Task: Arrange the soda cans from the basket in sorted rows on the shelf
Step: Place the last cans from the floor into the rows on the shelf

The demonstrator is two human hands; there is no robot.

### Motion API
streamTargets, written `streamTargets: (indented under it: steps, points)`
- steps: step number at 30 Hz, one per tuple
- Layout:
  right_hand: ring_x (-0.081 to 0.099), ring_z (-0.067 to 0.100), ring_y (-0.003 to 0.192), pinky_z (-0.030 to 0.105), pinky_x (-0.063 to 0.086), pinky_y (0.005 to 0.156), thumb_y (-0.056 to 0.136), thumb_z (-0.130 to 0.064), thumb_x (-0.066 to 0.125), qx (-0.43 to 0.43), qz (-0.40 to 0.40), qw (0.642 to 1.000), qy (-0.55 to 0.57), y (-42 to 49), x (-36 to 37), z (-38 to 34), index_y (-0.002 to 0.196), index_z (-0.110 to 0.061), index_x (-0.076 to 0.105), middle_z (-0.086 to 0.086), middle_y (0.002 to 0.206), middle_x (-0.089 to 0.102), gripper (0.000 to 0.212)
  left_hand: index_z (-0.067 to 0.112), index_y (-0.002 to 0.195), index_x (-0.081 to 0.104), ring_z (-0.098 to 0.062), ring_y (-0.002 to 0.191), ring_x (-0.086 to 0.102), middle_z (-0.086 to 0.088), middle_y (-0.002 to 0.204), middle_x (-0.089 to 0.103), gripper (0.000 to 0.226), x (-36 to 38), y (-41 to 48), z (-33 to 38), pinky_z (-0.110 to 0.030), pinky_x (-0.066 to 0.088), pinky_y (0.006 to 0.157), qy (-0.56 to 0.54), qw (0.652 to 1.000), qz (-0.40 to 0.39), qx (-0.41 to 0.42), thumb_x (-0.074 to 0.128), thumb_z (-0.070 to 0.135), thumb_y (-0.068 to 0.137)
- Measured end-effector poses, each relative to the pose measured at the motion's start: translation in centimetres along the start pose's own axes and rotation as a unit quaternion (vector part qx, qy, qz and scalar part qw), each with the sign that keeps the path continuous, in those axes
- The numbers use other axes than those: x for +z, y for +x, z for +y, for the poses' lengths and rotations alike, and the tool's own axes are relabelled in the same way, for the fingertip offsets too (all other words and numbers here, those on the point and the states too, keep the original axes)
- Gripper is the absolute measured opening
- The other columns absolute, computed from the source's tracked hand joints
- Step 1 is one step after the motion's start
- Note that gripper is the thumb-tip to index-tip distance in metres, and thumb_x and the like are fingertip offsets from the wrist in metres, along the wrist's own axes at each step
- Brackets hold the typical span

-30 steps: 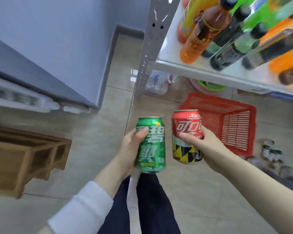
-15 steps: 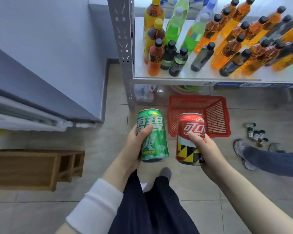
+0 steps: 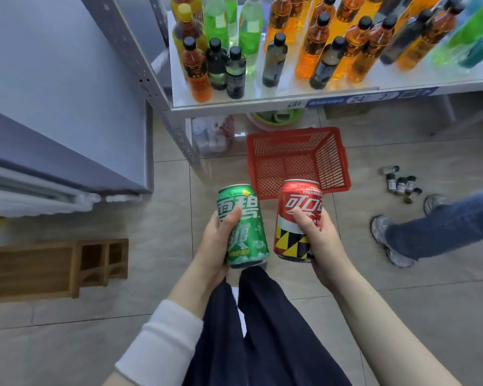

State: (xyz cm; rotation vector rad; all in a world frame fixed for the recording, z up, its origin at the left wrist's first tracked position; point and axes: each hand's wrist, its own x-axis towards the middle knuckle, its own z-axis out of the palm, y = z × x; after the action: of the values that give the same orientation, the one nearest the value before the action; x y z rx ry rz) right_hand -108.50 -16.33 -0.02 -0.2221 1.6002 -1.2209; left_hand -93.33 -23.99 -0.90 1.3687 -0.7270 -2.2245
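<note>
A person's left hand (image 3: 216,242) grips a green soda can (image 3: 244,232), thumb laid across the white lettering and fingers wrapped behind. The right hand (image 3: 322,239) grips a red soda can (image 3: 294,215) the same way, thumb across the front above a yellow, black and red triangle pattern. Both cans are held roughly upright, side by side at about waist height above the floor, close together with a narrow gap between them, the green one leaning slightly to the left. A white sleeve (image 3: 159,344) covers the left forearm; the right forearm is bare. Dark trousers (image 3: 265,335) show below the hands.

Just beyond the cans, a red plastic basket (image 3: 336,162) sits on the tiled floor (image 3: 402,307), in front of a metal shelving unit. The white shelf (image 3: 251,100) above it carries rows of standing bottles (image 3: 313,48), orange, green and dark, packed toward the back and right, with bare surface along the front left edge. A blue label strip (image 3: 374,99) runs along the shelf's front lip. Under the shelf lie a plastic bag (image 3: 212,135) and a green bowl (image 3: 276,118).

To the right, a cluster of small bottles (image 3: 400,183) stands on the floor near a second person's jeans-clad leg (image 3: 444,227) and grey shoe (image 3: 385,240). At far left lies a wooden crate (image 3: 53,270).
</note>
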Motion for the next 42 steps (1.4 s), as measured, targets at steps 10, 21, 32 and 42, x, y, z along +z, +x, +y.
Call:
streamTargets:
  steps: [10,21,32,42]
  points:
    - [0.066,0.023,0.099,0.039,0.054,0.085,0.056,-0.052,0.07,-0.067,-0.023,0.997,0.012,0.5,0.5,-6.7,0.116,-0.019,0.054,0.007,0.108,0.068,0.07,0.013,0.108,0.054,-0.016,0.076,0.07,-0.001,0.087,0.071,0.042,3.2,-0.1,7.5,-0.027,0.055,0.059,0.075,0.991,-0.035,0.109,0.06,0.033,0.071]
    - [0.068,0.017,0.092,0.036,0.056,0.077,0.057,-0.056,0.067,-0.168,-0.041,0.985,-0.016,4.1,3.0,-16.6,0.113,-0.021,0.056,-0.003,0.097,0.071,0.067,0.023,0.106,0.055,-0.016,0.084,0.071,0.001,0.094,0.071,0.042,6.3,2.8,17.5,-0.029,0.056,0.065,0.123,0.968,-0.057,0.212,0.066,0.038,0.068]
    - [0.068,0.016,0.094,0.04,0.054,0.086,0.054,-0.055,0.067,-0.245,-0.107,0.963,-0.045,9.4,3.2,-26.5,0.113,-0.026,0.056,-0.003,0.1,0.071,0.066,0.024,0.109,0.056,-0.021,0.087,0.071,-0.004,0.1,0.072,0.062,10.6,6.1,24.4,-0.031,0.056,0.063,0.092,0.947,-0.005,0.308,0.069,0.05,0.055]
    - [0.068,0.019,0.093,0.039,0.056,0.082,0.057,-0.054,0.066,-0.32,-0.161,0.93,-0.077,13.1,2.9,-35.4,0.111,-0.023,0.056,0.002,0.099,0.07,0.063,0.022,0.103,0.057,-0.021,0.087,0.07,-0.004,0.096,0.071,0.052,14.7,7.4,32.1,-0.033,0.056,0.066,0.105,0.901,0.055,0.417,0.069,0.047,0.06]
